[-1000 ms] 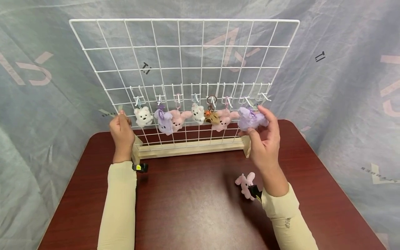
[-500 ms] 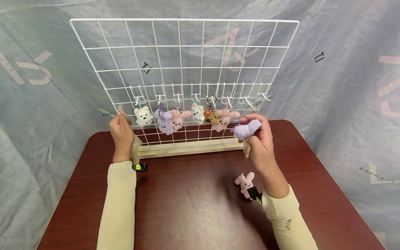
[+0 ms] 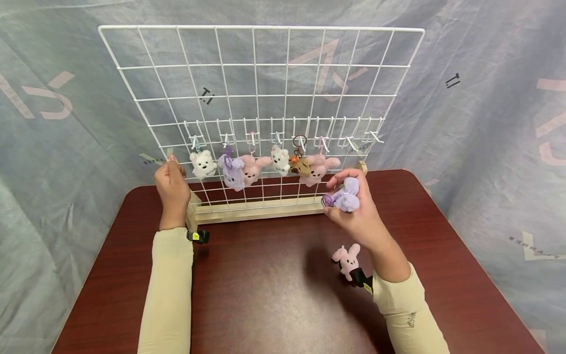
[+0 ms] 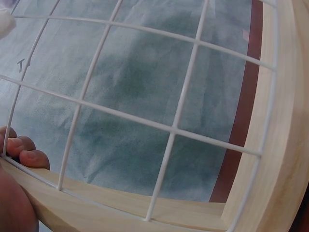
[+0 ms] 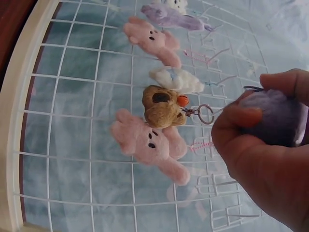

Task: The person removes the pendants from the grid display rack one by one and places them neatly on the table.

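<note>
Purple furry plush keychain toy (image 3: pixel 347 202), head view: held in the right hand (image 3: pixel 363 220), fingers bent around it, in front of the lower right of a white wire grid panel (image 3: pixel 270 65). Purple cord loop (image 3: pixel 327 200) just beside the thumb tip. Left hand (image 3: pixel 174 192) at the panel's left edge, fingers curled in a grip on the pale wooden frame (image 3: pixel 261 210). Hanging from white hooks, left to right: white plush bear (image 3: pixel 203 164); lilac long-eared plush (image 3: pixel 232 175); pink plush rabbit (image 3: pixel 250 172); second white plush bear (image 3: pixel 279 162); brown plush animal with an orange ball (image 3: pixel 300 167); second pink plush rabbit (image 3: pixel 316 171). Two further white wire hooks (image 3: pixel 349 143) to the right of the row. On the dark red wooden worktop (image 3: pixel 261 290), near the right wrist: loose pink plush rabbit (image 3: pixel 349 262), partly behind a black wrist device (image 3: pixel 360 278). Grey printed curtain (image 3: pixel 482 147) behind.

Left wrist view: wooden frame and wire bars across the picture; left fingertips at lower left, wood between them and the near part of the hand.

Right wrist view: purple toy pinched between thumb and fingers, beside the hanging row; metal ring (image 5: pixel 206 114) above the brown animal.
</note>
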A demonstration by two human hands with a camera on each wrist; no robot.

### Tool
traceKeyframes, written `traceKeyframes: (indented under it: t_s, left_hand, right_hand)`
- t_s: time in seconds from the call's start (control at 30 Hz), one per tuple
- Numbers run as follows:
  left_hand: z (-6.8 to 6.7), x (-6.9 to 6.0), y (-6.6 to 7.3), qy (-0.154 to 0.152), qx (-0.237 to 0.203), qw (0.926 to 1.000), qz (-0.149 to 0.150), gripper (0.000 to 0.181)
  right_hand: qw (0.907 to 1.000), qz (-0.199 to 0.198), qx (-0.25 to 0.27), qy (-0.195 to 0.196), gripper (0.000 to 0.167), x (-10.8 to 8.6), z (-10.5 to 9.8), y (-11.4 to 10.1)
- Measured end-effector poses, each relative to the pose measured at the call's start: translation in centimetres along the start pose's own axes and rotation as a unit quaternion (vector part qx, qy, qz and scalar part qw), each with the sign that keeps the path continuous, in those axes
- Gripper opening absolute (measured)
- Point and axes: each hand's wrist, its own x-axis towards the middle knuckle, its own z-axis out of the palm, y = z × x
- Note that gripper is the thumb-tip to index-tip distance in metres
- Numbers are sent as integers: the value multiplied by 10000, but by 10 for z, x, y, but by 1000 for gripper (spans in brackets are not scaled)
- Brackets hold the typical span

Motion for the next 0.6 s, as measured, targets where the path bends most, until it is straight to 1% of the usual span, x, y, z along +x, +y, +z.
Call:
traceKeyframes:
  t_s: [0.07,0.13,0.23,0.3,0.33,0.4,0.47,0.53,0.6]
  left_hand:
    - [0,0,-1,13,1,10000,0,56]
    - [0,0,-1,14,-19,10000,4,56]
    - [1,0,-1,7,-62,10000,38,55]
    - [1,0,0,8,-68,10000,52,56]
    - [1,1,0,17,-72,10000,52,56]
    - [1,1,0,23,-76,10000,47,57]
    - [0,1,0,18,-91,10000,34,57]
    - [0,1,0,15,-104,9999,10,57]
    - [0,0,0,-4,-94,10000,12,57]
  right_hand:
    - [9998,113,-84,-137,72,-1,0,1]
    - [9989,353,-19,-307,70,-3,-1,1]
    - [9945,771,253,-656,62,-5,-2,1]
    - [9898,1009,375,-936,53,-6,-3,1]
    - [9873,1073,414,-1096,48,-7,-4,1]
    - [9834,1166,314,-1357,38,-7,-5,1]
    - [9792,1246,262,-1579,31,-7,-7,1]
    - [9757,1273,213,-1770,32,-6,-7,2]
    - [9721,1311,200,-1934,39,-5,-8,3]
